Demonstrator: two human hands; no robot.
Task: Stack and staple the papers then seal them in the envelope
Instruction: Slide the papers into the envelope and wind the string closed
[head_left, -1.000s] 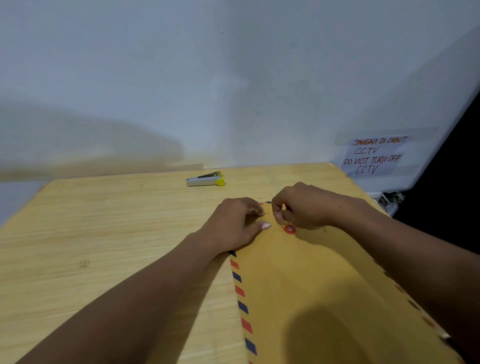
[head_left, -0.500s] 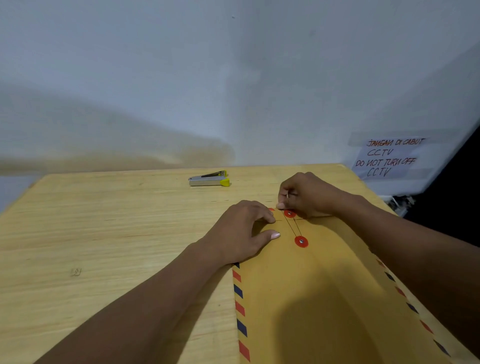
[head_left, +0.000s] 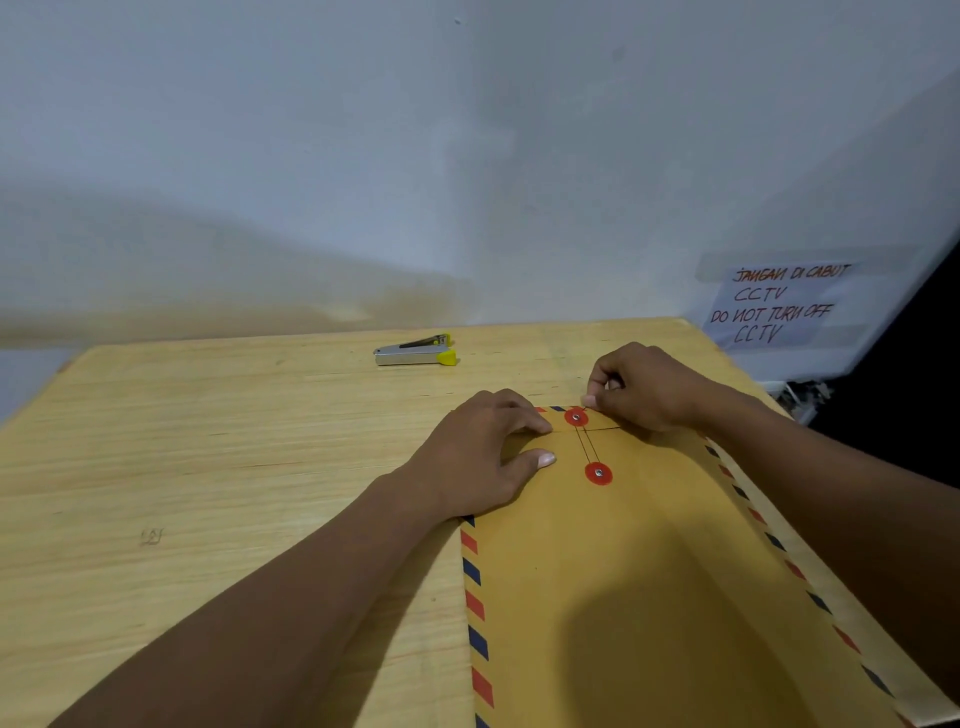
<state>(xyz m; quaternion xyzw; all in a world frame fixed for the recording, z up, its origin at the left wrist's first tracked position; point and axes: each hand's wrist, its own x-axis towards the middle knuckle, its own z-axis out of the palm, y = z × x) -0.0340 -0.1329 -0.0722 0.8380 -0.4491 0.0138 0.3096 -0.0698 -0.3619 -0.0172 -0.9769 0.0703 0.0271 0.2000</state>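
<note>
At far end of envelope (head_left: 649, 597), left hand (head_left: 478, 462) presses flat, fingers spread. Right hand (head_left: 644, 387) pinches string (head_left: 587, 444) beside upper red button (head_left: 576, 417).

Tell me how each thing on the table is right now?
Envelope: flat, flap folded down.
String: strung between both red buttons.
Stapler: lying closed, untouched.
Left hand: pressing the envelope flat.
Right hand: pinching the string by the top button.

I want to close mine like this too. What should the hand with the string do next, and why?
Probably loop the string back down around the lower red button. The right hand pinches its end beside the upper red button, strands already run between both, and the left hand holds the envelope flat.
</note>
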